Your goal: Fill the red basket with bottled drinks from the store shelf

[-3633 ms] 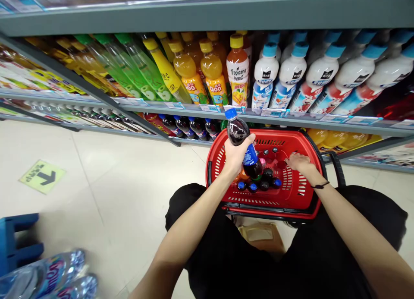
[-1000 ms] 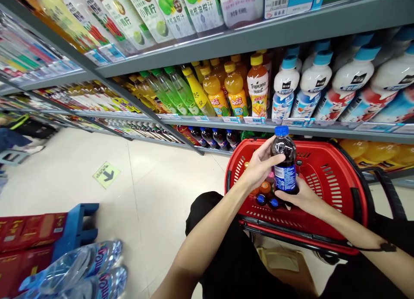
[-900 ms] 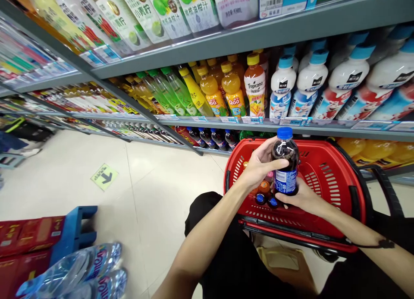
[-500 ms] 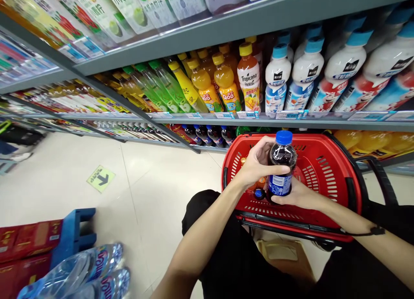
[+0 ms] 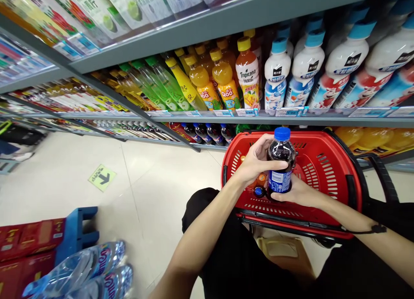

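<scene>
Both of my hands hold a dark cola bottle [image 5: 280,154] with a blue cap and blue label, upright above the red basket [image 5: 336,208]. My left hand [image 5: 257,163] wraps its upper part from the left, thumb across the front. Lower down on the right side, my right hand [image 5: 299,192] grips it near the base. Inside the basket, left of the held bottle, lie a blue-capped dark bottle [image 5: 259,191] and an orange-capped bottle [image 5: 261,177], both partly hidden by my left hand and the cola bottle.
Shelves of juice bottles [image 5: 223,81] and white milk-drink bottles [image 5: 276,74] run behind the basket. At the lower left stand red boxes [image 5: 29,238], a blue pallet [image 5: 73,234] and large water bottles [image 5: 93,269]. A green arrow sticker [image 5: 101,177] marks the floor.
The cola bottle has turned slightly in my hands, so its barcode shows more. The view has shifted a little; both hands keep their hold.
</scene>
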Motion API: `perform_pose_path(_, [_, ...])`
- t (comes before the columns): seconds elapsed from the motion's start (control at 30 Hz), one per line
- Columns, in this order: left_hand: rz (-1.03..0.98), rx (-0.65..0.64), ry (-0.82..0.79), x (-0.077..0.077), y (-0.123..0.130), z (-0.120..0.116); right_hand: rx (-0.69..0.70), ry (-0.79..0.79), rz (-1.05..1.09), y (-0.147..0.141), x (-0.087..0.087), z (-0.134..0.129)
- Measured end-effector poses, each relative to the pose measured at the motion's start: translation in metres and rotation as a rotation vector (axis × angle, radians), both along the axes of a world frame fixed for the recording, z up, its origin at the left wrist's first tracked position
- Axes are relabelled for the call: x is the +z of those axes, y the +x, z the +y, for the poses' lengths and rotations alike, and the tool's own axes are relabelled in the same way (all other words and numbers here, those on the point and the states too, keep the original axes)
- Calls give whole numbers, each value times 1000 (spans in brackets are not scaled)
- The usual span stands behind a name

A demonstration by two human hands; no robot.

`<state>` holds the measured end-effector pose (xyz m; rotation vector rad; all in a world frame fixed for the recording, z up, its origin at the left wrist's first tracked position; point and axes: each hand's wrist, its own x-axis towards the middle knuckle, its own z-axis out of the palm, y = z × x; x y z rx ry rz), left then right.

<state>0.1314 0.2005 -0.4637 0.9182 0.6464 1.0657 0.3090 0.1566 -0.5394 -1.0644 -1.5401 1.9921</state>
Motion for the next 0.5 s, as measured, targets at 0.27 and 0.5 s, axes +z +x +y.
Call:
perform_pose_path(0.27, [4, 10, -9, 0, 1, -1, -18, 16, 7, -1, -2, -1])
perform_pose_path(0.5, [5, 5, -6, -1, 0, 0, -23, 7, 12, 0, -3, -2])
